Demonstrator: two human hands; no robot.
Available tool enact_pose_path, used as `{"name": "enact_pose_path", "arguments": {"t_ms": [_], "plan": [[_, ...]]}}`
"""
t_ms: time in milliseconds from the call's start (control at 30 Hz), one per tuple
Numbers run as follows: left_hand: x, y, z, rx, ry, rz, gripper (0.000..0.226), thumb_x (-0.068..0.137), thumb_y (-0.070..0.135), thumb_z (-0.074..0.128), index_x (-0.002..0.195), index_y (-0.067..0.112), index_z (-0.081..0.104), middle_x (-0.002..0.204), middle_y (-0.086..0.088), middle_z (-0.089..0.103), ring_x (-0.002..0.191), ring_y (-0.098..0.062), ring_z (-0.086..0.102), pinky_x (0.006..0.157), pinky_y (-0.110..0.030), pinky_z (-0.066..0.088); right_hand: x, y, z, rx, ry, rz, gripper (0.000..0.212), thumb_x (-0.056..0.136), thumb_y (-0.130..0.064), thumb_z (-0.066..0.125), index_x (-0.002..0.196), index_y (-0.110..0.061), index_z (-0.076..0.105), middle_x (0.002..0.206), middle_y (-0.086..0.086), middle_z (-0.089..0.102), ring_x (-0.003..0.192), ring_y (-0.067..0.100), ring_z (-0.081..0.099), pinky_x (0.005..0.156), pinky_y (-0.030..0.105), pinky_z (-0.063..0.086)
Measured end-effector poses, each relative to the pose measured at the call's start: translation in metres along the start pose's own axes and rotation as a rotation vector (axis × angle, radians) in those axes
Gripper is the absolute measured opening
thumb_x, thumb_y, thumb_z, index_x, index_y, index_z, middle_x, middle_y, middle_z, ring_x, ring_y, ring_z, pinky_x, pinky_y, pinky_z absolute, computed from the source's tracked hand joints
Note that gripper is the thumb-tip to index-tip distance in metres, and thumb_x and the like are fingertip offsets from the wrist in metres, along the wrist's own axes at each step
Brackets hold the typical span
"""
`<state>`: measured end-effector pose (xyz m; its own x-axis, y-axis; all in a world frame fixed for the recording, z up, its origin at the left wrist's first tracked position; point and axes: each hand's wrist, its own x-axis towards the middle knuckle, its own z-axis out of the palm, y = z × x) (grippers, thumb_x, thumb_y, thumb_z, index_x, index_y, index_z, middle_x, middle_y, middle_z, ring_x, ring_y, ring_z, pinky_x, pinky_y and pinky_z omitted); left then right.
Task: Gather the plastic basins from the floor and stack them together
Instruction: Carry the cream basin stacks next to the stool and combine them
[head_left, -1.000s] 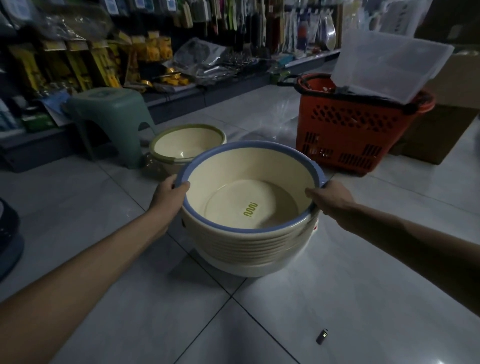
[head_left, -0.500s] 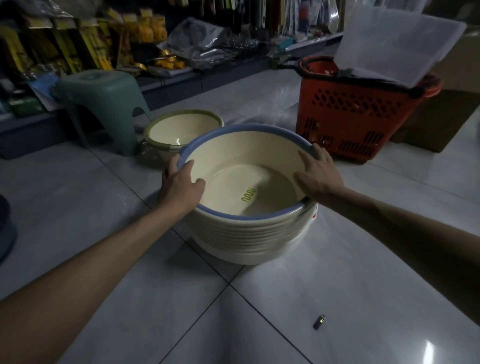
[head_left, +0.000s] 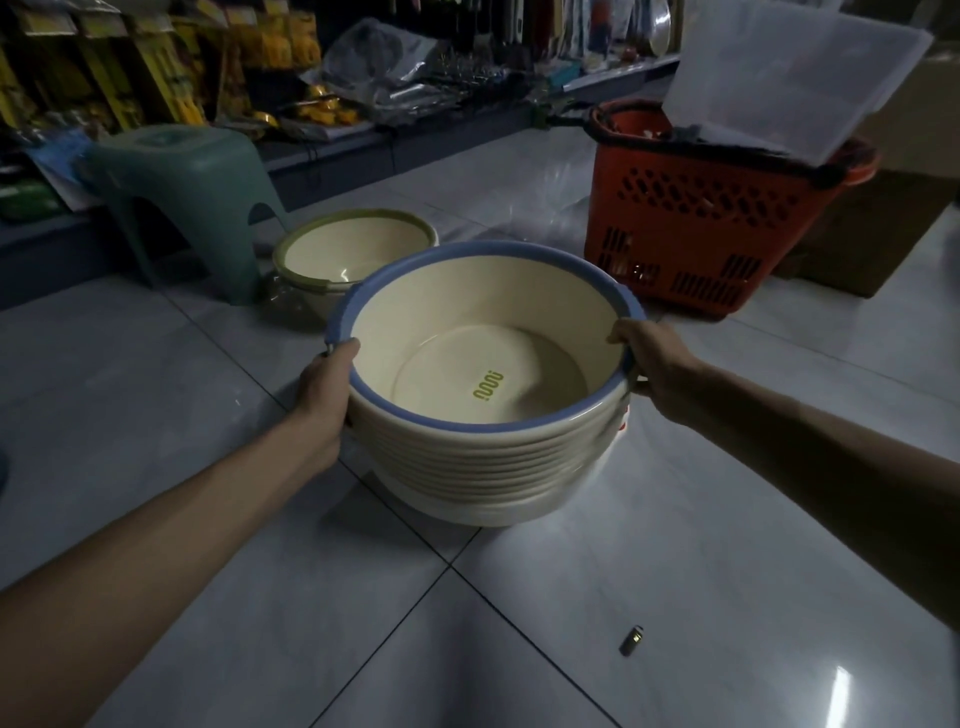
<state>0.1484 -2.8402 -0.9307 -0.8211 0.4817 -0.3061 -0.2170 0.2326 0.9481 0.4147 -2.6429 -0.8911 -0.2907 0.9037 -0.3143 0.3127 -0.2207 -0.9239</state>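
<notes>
Nearly done: nested stack of cream plastic basins (head_left: 483, 467), blue-rimmed on top, on the tiled floor (head_left: 675, 597) (maybe just lifted), left hand (head_left: 324, 387) and right hand (head_left: 647, 358) gripping opposite rims; green-rimmed cream basin (head_left: 358, 254) behind it unstacked.

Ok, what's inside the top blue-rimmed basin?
Only a green label on the bottom of the blue-rimmed basin. The nested basins beneath show just their rims; their insides are covered.
</notes>
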Motion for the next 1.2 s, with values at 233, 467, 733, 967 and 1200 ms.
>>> {"name": "enact_pose_path", "arguments": {"t_ms": [233,467,733,967,1200], "plan": [[0.013,0.015,0.004,-0.084,-0.069,0.015,0.042,0.101,0.044,0.052,0.128,0.015,0.065,0.115,-0.008,0.070,0.104,-0.027,0.065,0.082,-0.036,0.053,-0.008,0.002,0.008,0.013,0.081,0.007,0.005,0.090,-0.015,0.056,0.090,-0.017,0.051,0.105,0.012,0.054,0.097,0.024,0.054,0.103,0.044,0.048],[0.020,0.021,0.004,-0.101,-0.063,0.004,0.042,0.097,0.047,0.056,0.123,0.017,0.070,0.114,-0.008,0.073,0.097,-0.025,0.068,0.073,-0.033,0.053,-0.014,0.016,0.008,-0.183,0.101,-0.098,0.030,0.095,-0.025,0.055,0.121,-0.008,0.054,0.093,0.006,0.055,0.078,0.015,0.053,0.062,0.025,0.045],[0.012,0.031,0.014,0.738,-0.053,0.573,0.065,0.095,0.037,0.057,0.155,0.019,0.038,0.160,-0.001,0.027,0.139,-0.028,0.040,0.112,-0.046,0.040,-0.014,-0.010,0.020,-0.740,0.158,-0.482,0.067,0.088,-0.033,0.062,0.149,-0.020,0.037,0.154,0.012,0.031,0.139,0.031,0.034,0.114,0.050,0.038],[-0.005,0.038,0.010,0.980,0.013,0.558,0.062,0.093,0.045,0.054,0.150,0.020,0.048,0.165,0.007,0.025,0.139,-0.028,0.043,0.106,-0.048,0.044,-0.017,-0.006,0.026,-1.097,0.123,-0.414,0.069,0.084,-0.035,0.059,0.150,-0.023,0.040,0.167,0.014,-0.001,0.154,0.035,-0.001,0.121,0.053,0.028],[-0.025,0.070,-0.001,1.244,-0.197,0.448,0.086,0.091,0.056,0.058,0.162,0.023,0.023,0.170,0.001,0.009,0.151,-0.028,0.025,0.117,-0.045,0.033,-0.033,-0.026,0.018,-1.126,0.027,-0.339,0.072,0.084,-0.043,0.060,0.149,-0.024,0.038,0.164,0.018,0.002,0.151,0.040,0.004,0.120,0.053,0.023]]}}
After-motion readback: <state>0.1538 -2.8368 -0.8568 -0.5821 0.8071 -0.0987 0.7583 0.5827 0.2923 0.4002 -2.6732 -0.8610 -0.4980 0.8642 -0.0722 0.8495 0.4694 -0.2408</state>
